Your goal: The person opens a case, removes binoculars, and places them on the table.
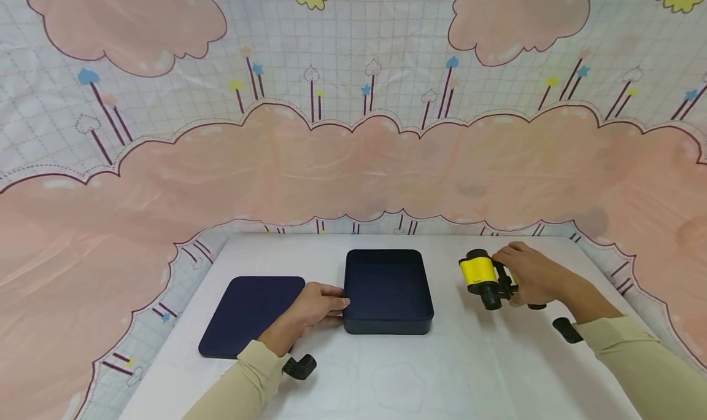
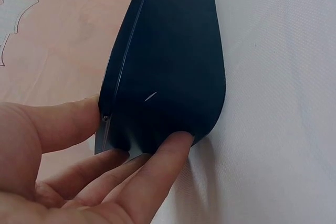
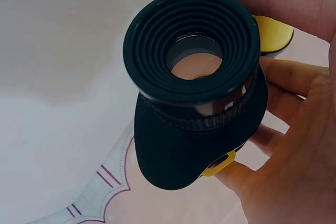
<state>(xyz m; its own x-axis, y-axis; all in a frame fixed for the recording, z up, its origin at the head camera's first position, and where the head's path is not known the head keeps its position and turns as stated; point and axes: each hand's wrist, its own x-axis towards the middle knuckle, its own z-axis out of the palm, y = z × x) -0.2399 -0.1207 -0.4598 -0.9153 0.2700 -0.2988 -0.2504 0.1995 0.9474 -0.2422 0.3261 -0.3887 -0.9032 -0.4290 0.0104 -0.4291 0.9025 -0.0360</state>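
My left hand [image 1: 312, 309] holds the left side of a dark navy open-topped box [image 1: 389, 326]. In the left wrist view the thumb lies at the rim of the box [image 2: 168, 51], with the other fingers against the outer wall. Yellow-and-black binoculars [image 1: 479, 271] are gripped by my right hand [image 1: 536, 276], raised above the table on the right. Close up in the right wrist view, an eyepiece of the binoculars [image 3: 194, 93] faces the camera while the fingers of the right hand [image 3: 294, 129] wrap the far side.
A flat navy lid [image 1: 248, 315] lies left of the box, partly behind the left forearm. All this is on a white-covered table [image 1: 386, 377]. A cloud-patterned cloth [image 1: 353, 168] hangs behind and around it. Black wrist devices [image 1: 300, 367] show at both cuffs.
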